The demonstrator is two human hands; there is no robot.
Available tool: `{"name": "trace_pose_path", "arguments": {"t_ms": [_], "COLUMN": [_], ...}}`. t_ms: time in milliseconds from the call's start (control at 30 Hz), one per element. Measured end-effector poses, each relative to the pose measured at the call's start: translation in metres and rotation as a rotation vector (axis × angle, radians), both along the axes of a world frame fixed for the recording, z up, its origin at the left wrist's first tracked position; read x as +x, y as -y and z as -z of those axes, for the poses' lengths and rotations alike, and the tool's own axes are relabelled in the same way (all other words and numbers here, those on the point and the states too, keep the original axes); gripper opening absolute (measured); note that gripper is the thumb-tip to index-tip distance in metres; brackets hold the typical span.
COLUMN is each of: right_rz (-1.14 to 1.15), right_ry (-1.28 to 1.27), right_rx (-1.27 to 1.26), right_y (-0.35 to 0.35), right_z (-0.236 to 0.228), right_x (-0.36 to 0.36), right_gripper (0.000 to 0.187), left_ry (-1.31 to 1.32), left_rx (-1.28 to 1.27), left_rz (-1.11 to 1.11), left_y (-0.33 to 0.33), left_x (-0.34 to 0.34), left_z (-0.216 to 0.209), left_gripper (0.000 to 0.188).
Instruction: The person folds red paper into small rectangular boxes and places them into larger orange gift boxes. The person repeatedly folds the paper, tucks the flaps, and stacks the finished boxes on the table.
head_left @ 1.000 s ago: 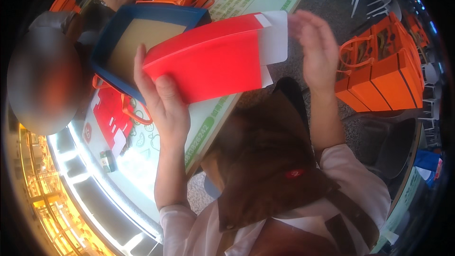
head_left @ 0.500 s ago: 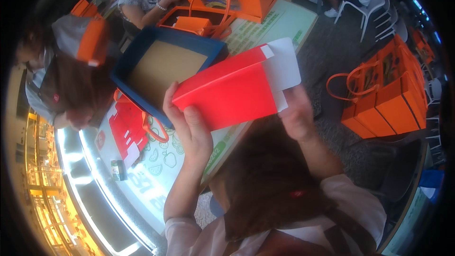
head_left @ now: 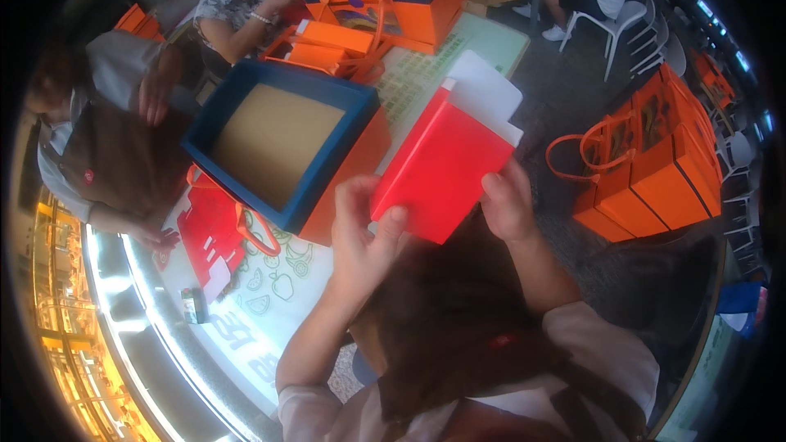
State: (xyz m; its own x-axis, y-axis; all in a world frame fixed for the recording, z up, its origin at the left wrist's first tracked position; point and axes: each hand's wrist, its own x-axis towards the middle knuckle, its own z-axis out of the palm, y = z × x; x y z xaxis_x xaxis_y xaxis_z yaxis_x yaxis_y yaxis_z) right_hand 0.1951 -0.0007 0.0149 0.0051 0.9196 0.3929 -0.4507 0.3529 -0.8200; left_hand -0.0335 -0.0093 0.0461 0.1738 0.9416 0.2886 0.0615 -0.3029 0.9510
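Observation:
A red cardboard box (head_left: 438, 168) with white inner flaps raised at its far end is held up in front of me, above my lap. My left hand (head_left: 367, 217) grips its near left end, thumb on the front face. At the right edge, just below the flaps, my right hand (head_left: 509, 203) pinches the box with its thumb in front and fingers behind. Beyond my left hand stands an open orange box with a dark blue rim (head_left: 327, 160) and a tan inner bottom. Flat red cardboard blanks (head_left: 205, 229) lie on the table left of it.
A small dark carton (head_left: 194, 305) sits near the table's left edge (head_left: 246, 360). At the far end are orange boxes with handles (head_left: 348, 8). An orange gift bag (head_left: 651, 172) stands to the right. A co-worker in a brown apron (head_left: 123, 151) is at left; another person (head_left: 237, 20) sits beyond.
The red box has tilted more upright and turned, its flap end swinging up. My right hand has come onto its edge. The co-worker at left no longer holds an orange box.

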Motion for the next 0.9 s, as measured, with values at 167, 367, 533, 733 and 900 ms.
{"name": "trace_pose_path", "arguments": {"t_ms": [167, 367, 533, 733, 900], "right_rz": [-0.044, -0.063, -0.255, -0.408, -0.232], "right_ry": [0.09, 0.087, 0.159, 0.192, 0.143], "right_rx": [-0.064, -0.145, -0.041, -0.192, -0.16], "right_y": [0.006, 0.005, 0.009, 0.016, 0.018], "right_z": [-0.003, 0.002, 0.016, 0.012, 0.008], "right_x": [0.004, 0.006, -0.015, -0.025, -0.029], "right_gripper": [0.056, 0.052, 0.058, 0.06, 0.053], "left_ry": [-0.154, -0.262, -0.147, -0.088, -0.036], "left_rx": [-0.098, -0.054, 0.014, 0.122, 0.106], "left_rz": [0.072, 0.039, -0.063, -0.118, -0.07], "left_y": [0.0, 0.003, -0.002, -0.004, -0.011], "left_x": [0.003, 0.006, 0.002, 0.011, 0.008], "left_z": [-0.009, 0.002, 0.01, 0.008, 0.022], "left_gripper": [0.056, 0.056, 0.065, 0.078, 0.07]}}
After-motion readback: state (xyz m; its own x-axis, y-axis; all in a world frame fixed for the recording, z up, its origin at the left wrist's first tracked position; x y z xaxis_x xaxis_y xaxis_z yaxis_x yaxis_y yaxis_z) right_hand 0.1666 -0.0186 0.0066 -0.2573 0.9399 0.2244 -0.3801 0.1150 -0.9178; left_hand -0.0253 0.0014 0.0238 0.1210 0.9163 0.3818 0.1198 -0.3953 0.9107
